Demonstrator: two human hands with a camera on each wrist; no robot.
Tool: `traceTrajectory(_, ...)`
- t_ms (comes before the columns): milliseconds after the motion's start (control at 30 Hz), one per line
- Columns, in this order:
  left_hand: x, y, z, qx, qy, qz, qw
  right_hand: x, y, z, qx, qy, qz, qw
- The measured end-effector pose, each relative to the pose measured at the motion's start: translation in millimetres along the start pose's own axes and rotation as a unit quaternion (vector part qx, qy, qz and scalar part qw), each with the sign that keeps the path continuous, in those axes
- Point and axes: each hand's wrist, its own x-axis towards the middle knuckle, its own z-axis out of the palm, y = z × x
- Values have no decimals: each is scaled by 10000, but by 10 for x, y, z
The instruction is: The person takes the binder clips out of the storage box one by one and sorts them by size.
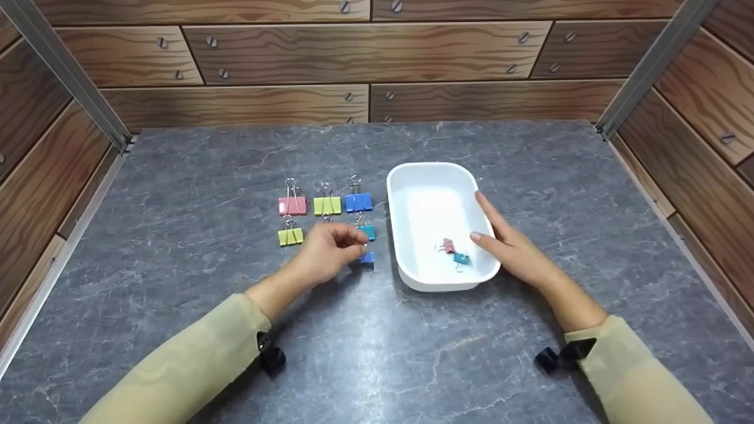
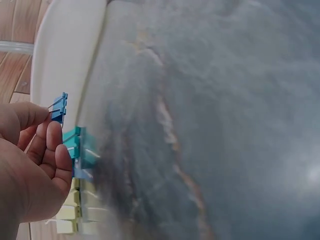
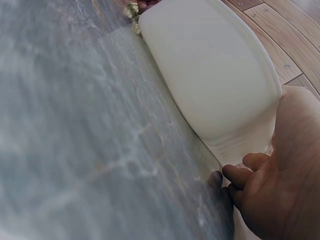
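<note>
My left hand (image 1: pixel 330 252) pinches a small blue binder clip (image 2: pixel 59 107) by its wire handles, between thumb and fingers. In the head view this blue clip shows just below the fingertips, left of the white plastic tub (image 1: pixel 433 281). A teal binder clip (image 1: pixel 369 232) sits right behind it. My right hand (image 1: pixel 518 253) holds the tub by its right side, thumb over the rim and fingers along the outer wall. Inside the tub's near end lie a pink binder clip (image 1: pixel 449 245) and a teal one (image 1: pixel 461 258).
Other binder clips stand in rows left of the tub: pink (image 1: pixel 292 205), yellow (image 1: pixel 327 205) and blue (image 1: pixel 358 202) behind, a smaller yellow one (image 1: pixel 290 237) in front. My left hand hides part of another. Wood-patterned walls (image 1: pixel 365 53) surround the grey marbled table (image 1: pixel 206 176).
</note>
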Motion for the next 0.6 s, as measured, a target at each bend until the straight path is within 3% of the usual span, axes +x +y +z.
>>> traceTrajectory(600, -20, -58, 48, 217, -9, -148, 9997, 13, 14, -6, 31, -5, -57, 10000)
